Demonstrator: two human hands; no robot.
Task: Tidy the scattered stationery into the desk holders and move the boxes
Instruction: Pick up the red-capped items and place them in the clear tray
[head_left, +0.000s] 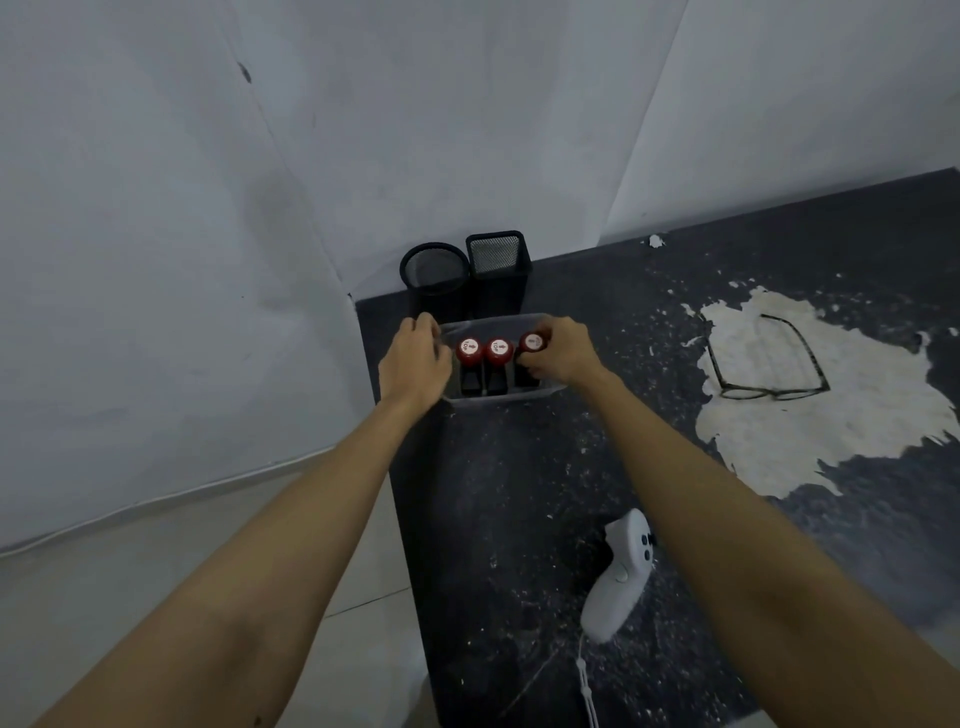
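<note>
A clear plastic box (501, 397) sits near the desk's far left corner, holding three upright stamps with red knobs and black bases. My left hand (413, 361) grips the box's left rim. My right hand (558, 351) is closed around the rightmost stamp (532, 343). The other two stamps (483, 353) stand side by side between my hands. Directly behind the box stand a round black mesh holder (434, 273) and a square black mesh holder (498, 265), both looking empty.
The dark desk top (545, 467) is worn, with a large pale peeled patch (831, 415) on the right; a pair of glasses (769, 364) lies on it. A white controller (621, 571) with a cord lies near the front. The wall is close behind; floor lies left.
</note>
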